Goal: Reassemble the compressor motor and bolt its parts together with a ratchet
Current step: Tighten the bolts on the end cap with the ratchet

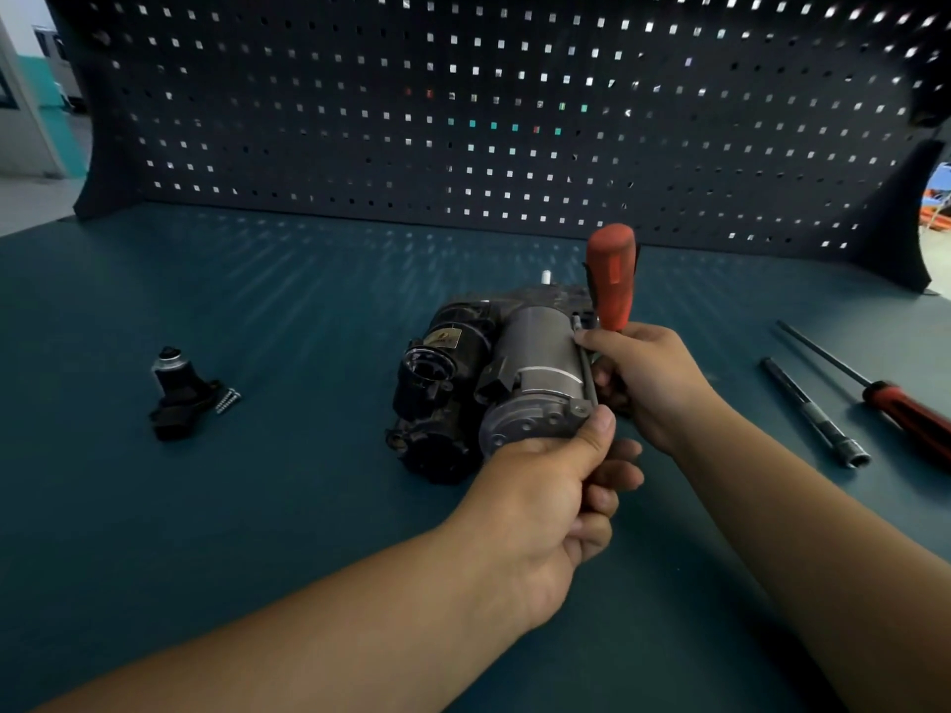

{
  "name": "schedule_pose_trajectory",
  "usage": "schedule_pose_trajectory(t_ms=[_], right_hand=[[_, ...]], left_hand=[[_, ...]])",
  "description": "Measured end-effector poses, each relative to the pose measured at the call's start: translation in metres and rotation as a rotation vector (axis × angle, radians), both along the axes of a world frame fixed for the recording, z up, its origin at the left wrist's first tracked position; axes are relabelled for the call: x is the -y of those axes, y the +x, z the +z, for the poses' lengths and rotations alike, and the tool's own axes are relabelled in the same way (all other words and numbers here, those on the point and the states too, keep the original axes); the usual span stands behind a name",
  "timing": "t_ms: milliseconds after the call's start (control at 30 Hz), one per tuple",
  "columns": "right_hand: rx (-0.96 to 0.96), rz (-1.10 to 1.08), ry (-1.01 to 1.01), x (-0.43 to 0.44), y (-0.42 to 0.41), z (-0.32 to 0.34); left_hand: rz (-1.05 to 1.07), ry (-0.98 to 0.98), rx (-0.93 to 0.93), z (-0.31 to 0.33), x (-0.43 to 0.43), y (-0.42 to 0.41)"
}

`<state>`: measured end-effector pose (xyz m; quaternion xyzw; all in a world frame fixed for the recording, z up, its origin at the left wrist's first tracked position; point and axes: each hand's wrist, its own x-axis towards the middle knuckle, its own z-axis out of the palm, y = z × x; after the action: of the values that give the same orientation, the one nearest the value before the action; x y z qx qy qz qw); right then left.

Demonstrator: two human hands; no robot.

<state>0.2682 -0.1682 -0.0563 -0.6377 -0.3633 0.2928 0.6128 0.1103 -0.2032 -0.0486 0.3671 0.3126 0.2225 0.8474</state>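
Bolting is the step in hand, seen from my head camera: the compressor motor (535, 362) lies mid-bench (257, 326), my left hand (545, 506) gripping its near end cap, thumb at the flange. My right hand (648, 378) holds the red-handled tool (612, 275) upright and touches 1 long bolt (586, 367) lying along the motor's side. Next, I judge, that bolt must seat in its flange hole before any ratcheting

No text can be read anywhere. A small yellowish label (445, 338) sits on the black housing of the compressor motor (535, 362). It seems to carry a dark emblem, but its print is too blurred to make out.
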Motion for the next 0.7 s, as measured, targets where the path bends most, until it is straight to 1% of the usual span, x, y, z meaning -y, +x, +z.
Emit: schedule_pose_trajectory(t_ms=[267,433,700], right_hand=[[-0.033,0.062,0.017,-0.001,0.004,0.001],[0.035,0.076,-0.041,-0.004,0.004,0.002],[0.050,0.038,-0.005,-0.011,0.005,0.000]], left_hand=[[0.004,0.109,-0.034,-0.002,-0.001,-0.002],[0.006,0.118,-0.027,-0.003,-0.001,-0.002],[-0.014,0.083,-0.009,-0.005,-0.003,-0.003]])
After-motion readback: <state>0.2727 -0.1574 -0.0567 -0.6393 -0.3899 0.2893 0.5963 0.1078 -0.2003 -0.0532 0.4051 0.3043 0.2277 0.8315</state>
